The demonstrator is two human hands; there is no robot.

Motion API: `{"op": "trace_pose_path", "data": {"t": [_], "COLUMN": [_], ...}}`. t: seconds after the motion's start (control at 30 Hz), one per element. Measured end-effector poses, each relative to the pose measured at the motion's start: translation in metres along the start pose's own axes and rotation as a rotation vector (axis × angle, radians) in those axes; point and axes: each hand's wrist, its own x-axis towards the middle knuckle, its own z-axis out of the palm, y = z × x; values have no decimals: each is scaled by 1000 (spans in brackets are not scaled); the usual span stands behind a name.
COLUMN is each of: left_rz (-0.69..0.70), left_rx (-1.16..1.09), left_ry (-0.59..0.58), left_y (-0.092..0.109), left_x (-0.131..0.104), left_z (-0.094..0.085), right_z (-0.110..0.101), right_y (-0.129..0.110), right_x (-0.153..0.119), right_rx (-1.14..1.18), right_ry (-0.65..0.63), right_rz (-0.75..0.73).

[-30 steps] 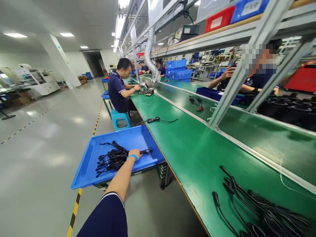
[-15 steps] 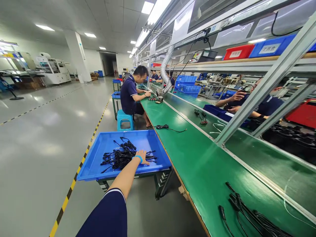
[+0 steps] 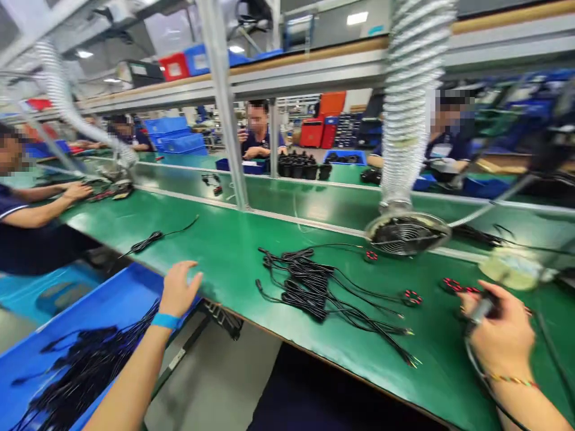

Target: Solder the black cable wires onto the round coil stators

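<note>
My left hand (image 3: 179, 290), with a blue wristband, is raised with thumb and fingers apart beside the table edge, holding nothing. Below it black cables (image 3: 94, 365) lie in a blue tray (image 3: 137, 278). My right hand (image 3: 498, 323) is wrapped round a dark handled tool (image 3: 487, 306) with a cord, blurred at its tip. Small black parts with red dots (image 3: 453, 285) are just left of that hand. Between my hands a bundle of black cables (image 3: 309, 284) lies on the green table (image 3: 224, 263); a ring with red dots (image 3: 412, 297) sits near the cable ends.
A round fume duct (image 3: 408, 230) hangs over the table's back rail, and a metal post (image 3: 227, 114) stands left of it. One more coiled cable (image 3: 150, 240) lies at the left. A seated person (image 3: 31, 209) works at far left; other people sit across the table.
The view has swung right. My left hand has moved from the cables in the tray up to the table edge. My right hand with the tool has come into view.
</note>
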Motion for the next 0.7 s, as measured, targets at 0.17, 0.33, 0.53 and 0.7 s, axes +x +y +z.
{"op": "trace_pose_path", "data": {"t": [0.17,0.33,0.53,0.7], "left_rz": [490,918,849,740], "left_rx": [-236,-167,-193,-159], "left_ry": [68,-61,-39,27], "left_y": [135,192,192,198], "left_x": [-29,-50,-54,-58], "left_z": [40,57,55,49], "right_z": [0,-10,-15,-10], "right_y": [3,-1,-10,-10], "right_x": [3,0,-16,-25], "right_rx": [43,161,158,104], "right_ry": [-30,-97,-297,-394], "right_rz": [38,23,-24,-138]}}
